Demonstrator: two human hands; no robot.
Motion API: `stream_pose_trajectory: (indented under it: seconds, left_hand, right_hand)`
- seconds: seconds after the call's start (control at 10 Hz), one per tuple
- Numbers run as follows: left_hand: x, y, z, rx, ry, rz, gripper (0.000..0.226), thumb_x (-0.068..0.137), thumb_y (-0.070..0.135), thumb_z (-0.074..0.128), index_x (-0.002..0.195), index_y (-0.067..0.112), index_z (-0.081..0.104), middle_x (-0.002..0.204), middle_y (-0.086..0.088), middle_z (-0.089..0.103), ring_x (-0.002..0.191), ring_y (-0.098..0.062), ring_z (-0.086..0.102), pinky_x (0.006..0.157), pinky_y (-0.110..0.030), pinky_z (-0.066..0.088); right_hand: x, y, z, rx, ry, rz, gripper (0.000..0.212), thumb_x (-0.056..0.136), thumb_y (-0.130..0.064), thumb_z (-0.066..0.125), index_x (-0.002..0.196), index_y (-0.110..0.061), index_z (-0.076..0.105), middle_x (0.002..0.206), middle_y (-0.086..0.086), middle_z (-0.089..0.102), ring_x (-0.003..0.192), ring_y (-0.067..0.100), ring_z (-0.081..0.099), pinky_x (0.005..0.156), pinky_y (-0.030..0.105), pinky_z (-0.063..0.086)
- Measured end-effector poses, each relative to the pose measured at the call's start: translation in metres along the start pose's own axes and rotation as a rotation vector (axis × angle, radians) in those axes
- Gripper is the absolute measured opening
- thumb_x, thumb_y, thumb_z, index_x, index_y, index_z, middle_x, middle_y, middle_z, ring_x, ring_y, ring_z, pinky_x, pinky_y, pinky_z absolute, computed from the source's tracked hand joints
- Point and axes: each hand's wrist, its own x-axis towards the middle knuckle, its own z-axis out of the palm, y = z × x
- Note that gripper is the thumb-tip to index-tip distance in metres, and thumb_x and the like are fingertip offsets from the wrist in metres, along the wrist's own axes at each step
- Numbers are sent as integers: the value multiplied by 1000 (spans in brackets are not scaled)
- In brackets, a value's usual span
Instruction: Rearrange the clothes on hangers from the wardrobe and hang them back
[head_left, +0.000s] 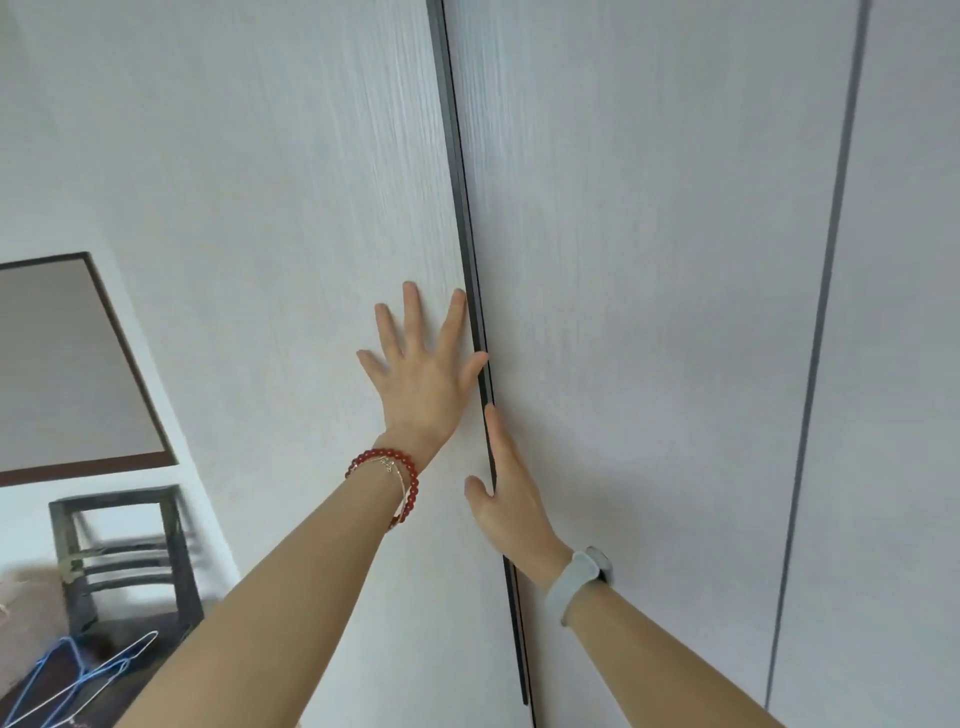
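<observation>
Left hand (421, 374) pressed flat, fingers spread, on the left wardrobe door (291, 234) just beside its right edge; right hand (506, 493) straight-fingered against the next door (649, 312) along the dark seam (475, 291), neither grasping anything. Risk: fingertips sit right at that seam, so a door swinging or closing could pinch them. Wardrobe shut, contents hidden, no clothes in view; bare wire hangers (78, 675) lie near the chair (130, 561) at lower left.
</observation>
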Motion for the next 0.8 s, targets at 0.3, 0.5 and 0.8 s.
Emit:
stream_pose_trajectory:
  seconds: [0.3,0.5,0.8]
  left_hand:
    - [36,-6,45,49,114,-7,60,85,58,22,140,35,19,152,-16,20,134,-51,19,87,-73,28]
    - [44,-7,57,31,145,-12,61,85,60,22,141,36,19,153,-16,19,135,-51,17,87,-75,26]
    - [42,-2,61,17,36,-48,65,88,60,22,142,42,-11,154,-8,-18,138,-41,-19,101,-72,2]
  right_hand:
    - [52,31,2,-48,91,-47,75,85,6,42,145,-22,7,132,-8,24,127,6,27,97,5,23]
    - [66,49,7,-364,228,-172,75,76,-6,45,145,-12,18,117,11,40,107,22,42,88,31,43]
    - [68,48,-32,-354,175,-175,51,89,-5,46,138,-16,38,108,-2,36,102,18,48,83,11,38]
